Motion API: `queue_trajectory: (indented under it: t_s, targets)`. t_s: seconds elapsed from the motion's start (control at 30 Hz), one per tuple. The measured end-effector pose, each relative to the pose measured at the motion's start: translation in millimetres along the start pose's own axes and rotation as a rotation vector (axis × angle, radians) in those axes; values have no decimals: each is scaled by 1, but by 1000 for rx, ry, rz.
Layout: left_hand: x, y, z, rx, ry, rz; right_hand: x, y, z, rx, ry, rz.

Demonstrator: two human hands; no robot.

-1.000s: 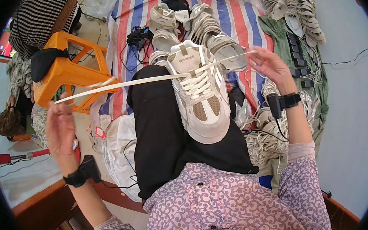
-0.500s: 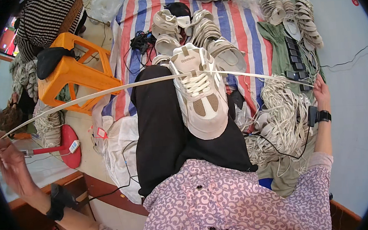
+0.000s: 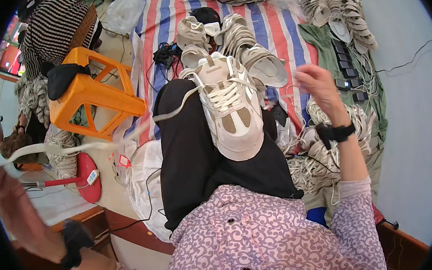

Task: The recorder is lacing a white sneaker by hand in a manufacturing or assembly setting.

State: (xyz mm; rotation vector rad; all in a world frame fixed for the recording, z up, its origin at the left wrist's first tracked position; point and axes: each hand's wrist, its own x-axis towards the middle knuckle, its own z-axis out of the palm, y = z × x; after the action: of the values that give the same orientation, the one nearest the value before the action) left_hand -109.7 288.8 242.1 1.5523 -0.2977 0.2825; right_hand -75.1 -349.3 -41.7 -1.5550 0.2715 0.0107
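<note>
A white and beige sneaker [image 3: 239, 135] rests on my black-trousered lap, its toe toward me, with white laces crossed over its tongue. From its upper eyelets a slack, wavy shoelace [image 3: 173, 110] runs left across my knee to my left hand [image 3: 18, 206]. That hand is raised at the far left, blurred, with the lace end at its closed fingers. My right hand [image 3: 319, 89] is in the air right of the sneaker, its fingers loosely bent and no lace visible in them. The lace on the sneaker's right side is mostly hidden.
Stacked beige shoe uppers [image 3: 238, 36] lie beyond the sneaker on a striped sheet [image 3: 290, 43]. A heap of white laces [image 3: 310, 170] is at right, near several black devices [image 3: 344, 61]. An orange stool [image 3: 91, 94] stands at left. Behind it is a person in striped clothing [image 3: 58, 28].
The lace on the left has gone from taut to slack. My right hand has moved inward toward the sneaker, and the lace no longer shows stretched to it. My left hand has shifted slightly downward.
</note>
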Motion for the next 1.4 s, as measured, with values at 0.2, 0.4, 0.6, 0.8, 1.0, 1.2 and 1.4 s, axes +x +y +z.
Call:
queue_trajectory:
  t_s: [0.2, 0.4, 0.6, 0.8, 1.0, 1.2, 1.4]
  targets:
    - [30, -164, 202, -17, -248, -473, 25, -12, 88, 92, -273, -41]
    - [23, -252, 244, 128, -317, -501, 27, -14, 108, 70, -298, -47]
    - [19, -275, 265, 392, -362, -377, 30, -22, 107, -43, -276, -29]
    - [13, -276, 265, 555, -434, -249, 45, -40, 111, -212, -354, -42]
    - [7, -264, 266, 591, -448, -268, 41, -50, 131, -749, -256, -438]
    - [2, -273, 264, 571, -457, -227, 35, -57, 167, -756, -307, -930]
    - [5, -267, 267, 607, -493, -172, 37, -66, 158, -700, -466, -524]
